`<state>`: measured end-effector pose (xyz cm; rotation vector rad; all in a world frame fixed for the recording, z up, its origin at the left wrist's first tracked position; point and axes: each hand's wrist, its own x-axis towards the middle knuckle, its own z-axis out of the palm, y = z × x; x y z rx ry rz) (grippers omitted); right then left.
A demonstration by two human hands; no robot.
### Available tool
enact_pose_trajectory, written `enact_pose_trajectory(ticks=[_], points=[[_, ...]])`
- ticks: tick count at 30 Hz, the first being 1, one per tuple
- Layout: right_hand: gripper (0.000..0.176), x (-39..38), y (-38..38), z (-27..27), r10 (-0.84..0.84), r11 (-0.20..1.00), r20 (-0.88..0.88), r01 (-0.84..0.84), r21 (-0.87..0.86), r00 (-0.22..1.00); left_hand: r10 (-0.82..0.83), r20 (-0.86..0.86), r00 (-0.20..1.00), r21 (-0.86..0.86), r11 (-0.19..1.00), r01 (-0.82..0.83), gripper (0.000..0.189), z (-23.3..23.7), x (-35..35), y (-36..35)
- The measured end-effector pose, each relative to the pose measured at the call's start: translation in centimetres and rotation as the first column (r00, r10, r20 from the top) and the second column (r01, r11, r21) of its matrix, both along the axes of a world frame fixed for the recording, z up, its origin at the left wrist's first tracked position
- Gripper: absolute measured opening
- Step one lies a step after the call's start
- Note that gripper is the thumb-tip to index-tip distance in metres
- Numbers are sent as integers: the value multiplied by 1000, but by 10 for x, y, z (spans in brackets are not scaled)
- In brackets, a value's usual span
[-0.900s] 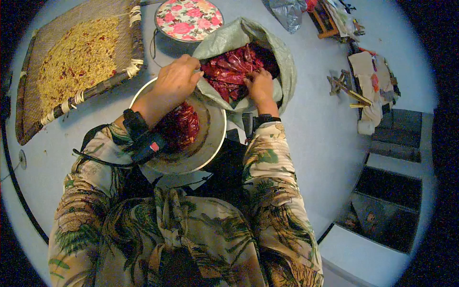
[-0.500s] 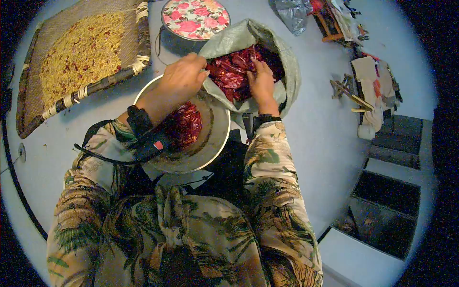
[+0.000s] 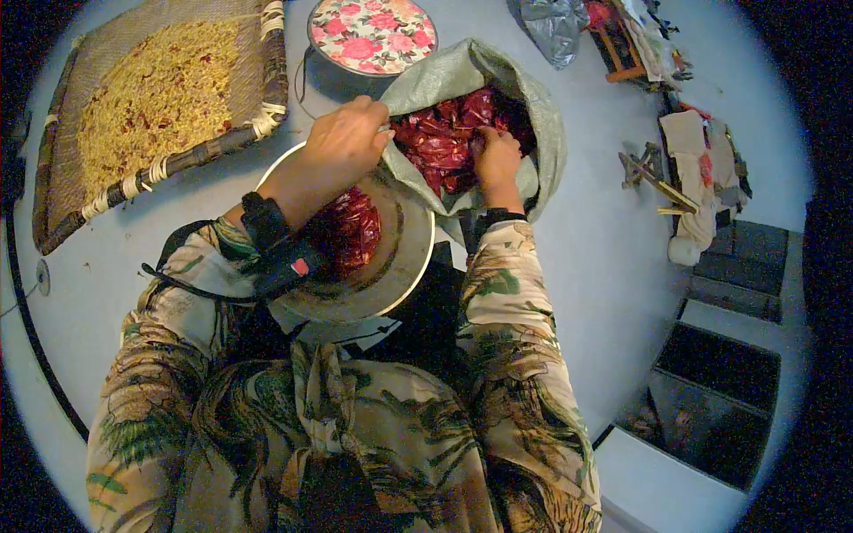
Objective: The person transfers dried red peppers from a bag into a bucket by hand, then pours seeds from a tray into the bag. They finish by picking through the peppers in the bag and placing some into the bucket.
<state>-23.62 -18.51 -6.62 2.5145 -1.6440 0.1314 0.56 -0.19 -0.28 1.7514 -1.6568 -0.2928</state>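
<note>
My left hand pinches the left rim of a pale green woven sack. The sack stands with its mouth wide, full of shiny dried red chili peppers. Inside the opening, on the right side, my right hand has its fingers curled among the chili peppers; the fingertips are partly hidden. Below my left forearm sits a wide metal basin with a heap of red chili pieces in it, partly covered by the arm and a dark strap.
A framed woven tray of yellow seeds with red bits lies at the left. Behind the basin is a round flowered stool. A clear plastic bag, a small wooden stand and cloths lie at the right.
My right hand has drawn its fingers in and shifted slightly right and down among the chili peppers. My left hand stays on the sack's rim. The whole view has shifted a little.
</note>
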Motion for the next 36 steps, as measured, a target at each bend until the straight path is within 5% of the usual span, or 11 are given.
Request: enact_pose_trajectory(ticks=[7,11,14,20,26,29,36], points=[[36,-10,-2,14,-102,993,88,107,-50,991,-8,-19,1000,73,997,10,27,1,2,-1],[30,-2,-5,16,75,985,217,-39,-167,973,-9,-10,1000,41,999,10,26,-2,1,-1],[26,3,-10,12,104,992,227,-86,-90,968,-18,-17,1000,55,998,19,26,1,0,-2],[22,-7,-19,5,-60,998,92,63,-22,994,-16,1,1000,22,1000,16,20,1,0,-3],[21,3,-12,11,25,1000,65,-24,-7,998,-16,5,1000,31,999,16,20,-1,-1,-5],[27,6,-14,7,-56,996,-112,63,60,992,-33,-2,999,47,998,33,25,-3,2,-5],[34,9,-14,5,-239,962,-84,248,111,967,-17,15,1000,-46,999,17,20,-2,0,-6]])
